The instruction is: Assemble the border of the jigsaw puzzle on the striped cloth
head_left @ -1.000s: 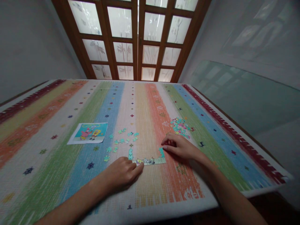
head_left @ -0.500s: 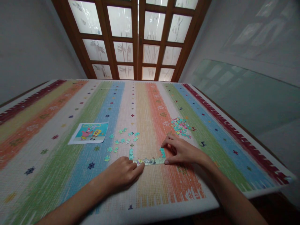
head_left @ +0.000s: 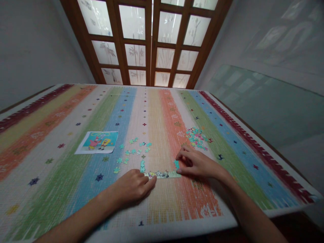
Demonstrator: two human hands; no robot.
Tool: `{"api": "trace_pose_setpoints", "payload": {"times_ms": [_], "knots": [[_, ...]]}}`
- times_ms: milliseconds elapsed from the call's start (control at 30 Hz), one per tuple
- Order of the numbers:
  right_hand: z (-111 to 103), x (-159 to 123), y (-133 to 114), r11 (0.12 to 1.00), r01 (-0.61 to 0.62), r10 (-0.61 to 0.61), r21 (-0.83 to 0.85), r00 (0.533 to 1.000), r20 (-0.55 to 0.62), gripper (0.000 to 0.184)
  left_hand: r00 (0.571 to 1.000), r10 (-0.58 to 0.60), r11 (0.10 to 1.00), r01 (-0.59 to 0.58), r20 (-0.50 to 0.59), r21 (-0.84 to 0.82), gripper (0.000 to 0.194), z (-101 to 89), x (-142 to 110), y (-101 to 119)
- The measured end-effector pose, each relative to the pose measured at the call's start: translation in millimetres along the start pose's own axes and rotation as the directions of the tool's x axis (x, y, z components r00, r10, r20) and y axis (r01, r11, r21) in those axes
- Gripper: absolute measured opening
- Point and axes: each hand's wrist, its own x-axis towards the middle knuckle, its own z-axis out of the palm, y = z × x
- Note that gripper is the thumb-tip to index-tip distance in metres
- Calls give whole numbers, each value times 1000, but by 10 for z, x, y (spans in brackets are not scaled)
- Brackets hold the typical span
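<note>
A strip of joined jigsaw pieces [head_left: 163, 174] lies near the table's front edge, with turquoise pieces rising from both ends. My left hand [head_left: 134, 185] is curled over the strip's left end, thumb on its lower edge, steadying it; the fingertips are partly hidden. Just above it stands the left column of turquoise pieces [head_left: 142, 166]. At the right end, my right hand [head_left: 194, 162] has index finger and thumb around a turquoise puzzle piece [head_left: 176, 164], which touches the strip's right corner. Its other fingers are bent.
Several loose turquoise pieces [head_left: 127, 153] are scattered left of the strip. A heap of mixed pieces [head_left: 196, 137] lies beyond my right hand. At the left is a printed cartoon picture [head_left: 100, 142]. A striped cloth [head_left: 155, 121] covers the table; wooden glazed doors [head_left: 151, 50] stand behind.
My right thumb has moved up slightly from the strip's corner toward the turquoise piece. The left hand stays in place. The view has shifted a little.
</note>
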Motion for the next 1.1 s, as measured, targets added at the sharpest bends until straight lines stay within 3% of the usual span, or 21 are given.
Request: {"api": "trace_pose_setpoints", "payload": {"times_ms": [133, 267, 567, 867, 967, 1033, 1100], "knots": [[24, 23, 9, 1000, 25, -25, -4, 1000, -16, 9, 1000, 6, 1000, -6, -8, -9, 23, -30, 5, 12], [51, 40, 20, 1000, 15, -16, -20, 1000, -23, 1, 1000, -3, 1000, 3, -26, -6, 22, -47, 9, 23], [59, 48, -23, 1000, 1, -2, -29, 999, -36, 5, 997, -77, 995, 79, -27, 54, 22, -80, 9, -58], [81, 71, -12, 999, 6, -7, -33, 999, -34, 6, 972, -228, 965, 218, 59, 143, 36, -173, -5, -177], [88, 72, 0, 999, 8, -9, -37, 999, -33, 7, 934, -352, 931, 341, 66, 130, 39, -222, -50, -325], [97, 71, 15, 999, 14, -16, -47, 999, -40, 10, 851, -515, 853, 497, 100, 160, 41, -283, -91, -457], [106, 71, 37, 999, 29, -32, -46, 998, -52, 18, 726, -668, 742, 631, 164, 227, 43, -358, -126, -590]]}}
